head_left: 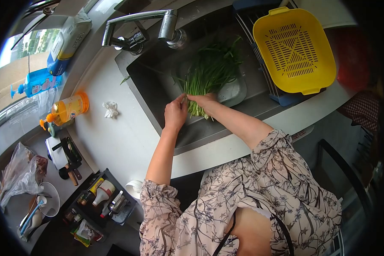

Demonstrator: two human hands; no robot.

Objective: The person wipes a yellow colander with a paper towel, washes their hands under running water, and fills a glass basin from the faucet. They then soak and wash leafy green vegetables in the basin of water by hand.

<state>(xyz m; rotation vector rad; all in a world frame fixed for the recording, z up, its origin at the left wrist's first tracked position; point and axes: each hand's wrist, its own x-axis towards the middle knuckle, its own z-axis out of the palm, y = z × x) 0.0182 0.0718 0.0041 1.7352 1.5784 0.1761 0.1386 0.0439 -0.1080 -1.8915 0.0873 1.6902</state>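
Observation:
A bunch of long green stalks (pixel 211 70) lies in the grey sink (pixel 147 85), over a clear tray (pixel 234 91). The pale cut ends point toward me. My left hand (pixel 176 113) is at the left side of the bunch near these ends, its fingers curled and its fingertips against the stalks. From the right, my right hand (pixel 204 101) reaches across the bunch with its fingers closed around the stalks. The two hands nearly meet at their fingertips.
A chrome faucet (pixel 168 25) rises behind the sink. On a rack at the right sits a yellow basket (pixel 296 51). Crumpled tissue (pixel 111 109), an orange bottle (pixel 72 109) and a blue bottle (pixel 38 82) are at the left. A bottle caddy (pixel 106 170) stands lower left.

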